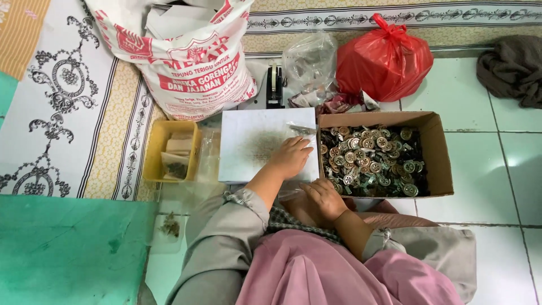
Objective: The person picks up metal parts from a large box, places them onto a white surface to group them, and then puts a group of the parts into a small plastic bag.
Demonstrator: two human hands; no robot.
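My left hand (pixel 291 158) lies fingers-down on a white board (pixel 254 147), its fingertips on a small clear plastic bag (pixel 302 129) at the board's right edge. My right hand (pixel 323 197) is curled just below the near left corner of a cardboard box (pixel 440 158). Some clear plastic shows beside this hand, and its fingers hide whether they hold anything. The box is full of several round metal ornaments (pixel 370 161), silver and gold in colour.
Left of the board, a yellow tray (pixel 155 152) holds small packets. Behind stand a big printed white sack (pixel 186 62), a black tape dispenser (pixel 275 87), a crumpled clear bag (pixel 310 62) and a tied red bag (pixel 384 62). A grey cloth (pixel 514 68) lies far right, a green mat (pixel 68 248) near left.
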